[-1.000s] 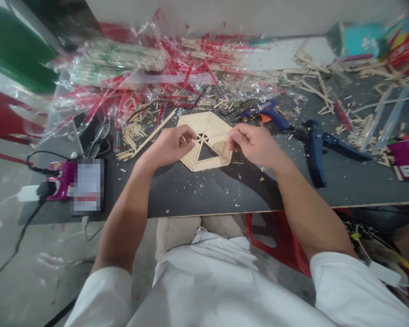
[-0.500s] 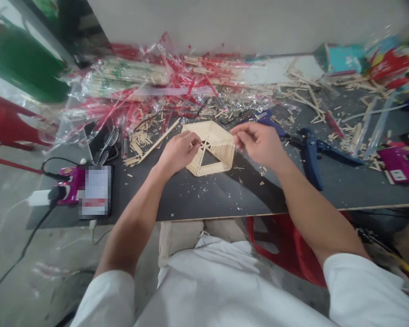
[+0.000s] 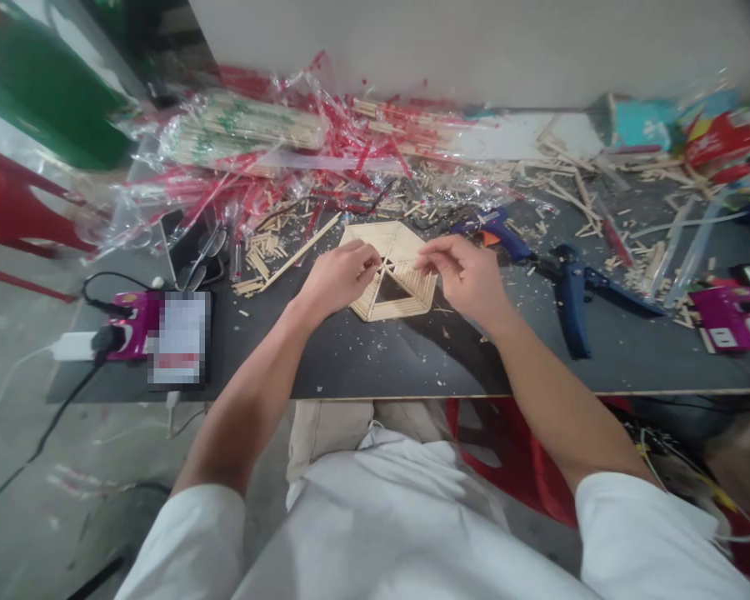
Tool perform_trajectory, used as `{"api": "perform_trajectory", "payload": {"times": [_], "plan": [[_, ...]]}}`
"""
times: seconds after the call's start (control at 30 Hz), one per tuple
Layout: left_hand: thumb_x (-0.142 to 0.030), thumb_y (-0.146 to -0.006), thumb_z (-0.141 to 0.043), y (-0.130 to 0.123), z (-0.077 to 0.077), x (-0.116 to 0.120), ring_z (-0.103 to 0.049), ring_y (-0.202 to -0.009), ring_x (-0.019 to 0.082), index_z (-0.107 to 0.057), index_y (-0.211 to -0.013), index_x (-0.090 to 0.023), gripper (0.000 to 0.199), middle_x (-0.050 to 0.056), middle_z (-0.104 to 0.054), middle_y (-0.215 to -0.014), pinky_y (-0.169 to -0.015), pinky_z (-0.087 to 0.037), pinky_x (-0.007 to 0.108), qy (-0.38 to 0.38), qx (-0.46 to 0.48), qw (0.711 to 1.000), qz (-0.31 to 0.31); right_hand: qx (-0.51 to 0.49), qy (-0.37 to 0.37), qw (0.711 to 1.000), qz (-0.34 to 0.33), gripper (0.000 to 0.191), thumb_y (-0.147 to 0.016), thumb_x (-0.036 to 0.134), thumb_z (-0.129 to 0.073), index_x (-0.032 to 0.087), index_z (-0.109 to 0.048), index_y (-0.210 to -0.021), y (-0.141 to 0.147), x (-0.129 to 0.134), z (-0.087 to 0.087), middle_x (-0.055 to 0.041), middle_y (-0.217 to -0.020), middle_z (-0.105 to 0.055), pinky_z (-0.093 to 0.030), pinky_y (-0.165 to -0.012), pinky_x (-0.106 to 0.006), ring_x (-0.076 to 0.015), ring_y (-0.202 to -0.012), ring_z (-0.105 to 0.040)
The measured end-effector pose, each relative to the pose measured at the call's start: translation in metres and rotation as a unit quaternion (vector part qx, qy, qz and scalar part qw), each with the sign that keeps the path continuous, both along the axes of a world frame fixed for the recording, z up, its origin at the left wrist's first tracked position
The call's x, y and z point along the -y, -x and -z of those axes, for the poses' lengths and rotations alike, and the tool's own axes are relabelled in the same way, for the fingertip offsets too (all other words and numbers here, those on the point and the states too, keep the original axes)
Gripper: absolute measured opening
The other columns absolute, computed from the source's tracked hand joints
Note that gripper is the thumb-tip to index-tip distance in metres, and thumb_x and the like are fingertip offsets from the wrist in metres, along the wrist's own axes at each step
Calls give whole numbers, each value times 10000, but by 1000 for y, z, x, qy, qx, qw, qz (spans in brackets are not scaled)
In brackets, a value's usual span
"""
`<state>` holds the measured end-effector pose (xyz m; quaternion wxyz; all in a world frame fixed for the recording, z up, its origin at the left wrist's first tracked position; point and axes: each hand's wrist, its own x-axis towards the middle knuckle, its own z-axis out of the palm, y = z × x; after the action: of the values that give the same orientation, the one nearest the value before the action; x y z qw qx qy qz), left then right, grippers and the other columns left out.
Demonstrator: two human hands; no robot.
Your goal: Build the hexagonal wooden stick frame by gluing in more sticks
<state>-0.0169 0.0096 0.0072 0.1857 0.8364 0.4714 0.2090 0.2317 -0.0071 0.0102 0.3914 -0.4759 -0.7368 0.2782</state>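
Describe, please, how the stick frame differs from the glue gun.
Colour: the frame is pale wood; the glue gun is blue with an orange trigger.
Shape: the frame is many-sided with an open gap; the glue gun is pistol-shaped.
Place: the left hand and right hand are at the frame; the glue gun lies beyond the right hand.
Shared: both appear to rest on the table.

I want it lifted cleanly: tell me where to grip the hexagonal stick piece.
Probably pinch the hexagonal stick piece by its near rim, coming from the person's side; that straight edge lies uncovered, and the triangular opening behind it should give room.
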Motion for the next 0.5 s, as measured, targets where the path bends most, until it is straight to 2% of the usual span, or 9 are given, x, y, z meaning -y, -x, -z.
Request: {"api": "perform_trajectory", "payload": {"times": [0.07,0.13,0.37,0.5], "plan": [[-206,-996,-524,-1,-1,1,-642,-834,172,-751,-1066,-175,239,82,-761,-1070,-737,-448,320,2,-4,1000,-1,-28,12,999,11,167,-1022,383,-597,265,-706,-1071,-2,1,6,-37,-981,-831,-642,-839,-406,-205,-818,-794],[-205,-999,-531,-2,-1,2,-642,-823,171,-756,-1063,-171,236,82,-764,-1068,-738,-447,320,5,-7,1000,-3,-44,24,999,21,153,-997,353,-637,261,-745,-1052,-4,1,9,-44,-1004,-842,-659,-876,-423,-220,-869,-817],[-191,-988,-548,-2,0,0,-637,-815,158,-759,-1057,-176,223,75,-770,-1059,-750,-448,311,3,-3,1000,-8,-53,-12,998,-18,240,-936,153,-534,241,-751,-881,-10,-4,10,-72,-1173,-840,-647,-998,-465,-240,-1109,-812],[-202,-1008,-532,-1,1,0,-636,-810,154,-755,-1056,-177,230,79,-769,-1080,-767,-464,313,-1,2,1000,-7,-40,-15,999,-32,267,-850,91,-512,260,-716,-818,-10,-5,9,-41,-1222,-828,-631,-1028,-476,-233,-1140,-799]]}}
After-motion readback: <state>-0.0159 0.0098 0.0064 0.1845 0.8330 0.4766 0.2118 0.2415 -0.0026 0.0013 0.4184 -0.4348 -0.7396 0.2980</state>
